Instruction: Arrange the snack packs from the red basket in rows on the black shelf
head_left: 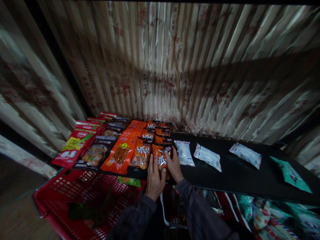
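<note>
On the front of a black shelf lies an orange-and-black snack bag, with my hands on either side of it. My left hand rests its fingers along the bag's left side and lower front. My right hand grips the right side, fingers over the edge and thumb on the front. Just left of it is a matching snack bag. More of the same kind are lined up behind both. Farther left come an orange bag of snack sticks, a dark bag of chips and a red snack bag.
Several white packets and a teal packet are spread along the black shelf to the right. Below stand a red basket holding a green packet and more baskets with snack bags. Corrugated sheeting closes the back.
</note>
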### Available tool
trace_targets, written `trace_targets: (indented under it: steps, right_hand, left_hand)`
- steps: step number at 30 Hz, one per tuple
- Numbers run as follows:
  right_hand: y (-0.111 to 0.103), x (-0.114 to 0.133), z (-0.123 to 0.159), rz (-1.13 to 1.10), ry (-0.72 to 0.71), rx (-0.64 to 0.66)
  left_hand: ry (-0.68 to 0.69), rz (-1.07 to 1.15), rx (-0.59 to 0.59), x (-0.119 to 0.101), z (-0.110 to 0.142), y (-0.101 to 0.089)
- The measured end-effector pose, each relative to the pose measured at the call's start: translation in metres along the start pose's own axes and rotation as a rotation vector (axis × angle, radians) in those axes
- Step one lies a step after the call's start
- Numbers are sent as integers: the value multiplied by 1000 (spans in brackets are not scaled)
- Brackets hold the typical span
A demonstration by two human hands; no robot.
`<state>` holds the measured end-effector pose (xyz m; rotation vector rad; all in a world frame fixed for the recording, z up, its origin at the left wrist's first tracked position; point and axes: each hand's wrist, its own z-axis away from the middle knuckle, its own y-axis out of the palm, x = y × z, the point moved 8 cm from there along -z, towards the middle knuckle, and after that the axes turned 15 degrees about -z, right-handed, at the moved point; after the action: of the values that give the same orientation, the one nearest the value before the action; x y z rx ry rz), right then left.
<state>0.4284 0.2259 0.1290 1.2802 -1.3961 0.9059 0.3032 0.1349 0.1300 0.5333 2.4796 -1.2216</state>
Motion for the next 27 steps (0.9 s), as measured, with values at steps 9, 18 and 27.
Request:
trace_targets:
  steps: [9,18,27]
  right_hand:
    - [-1,-8,4,38,-13,-27]
    - [4,-4,6,-5,-7,3]
    - [2,-6,3,9,-70,-34]
  left_hand:
    - [-4,-15,4,8,-3,8]
    - [-31,14,28,12,-11,11]
    - [-179,138,127,24,-33,16]
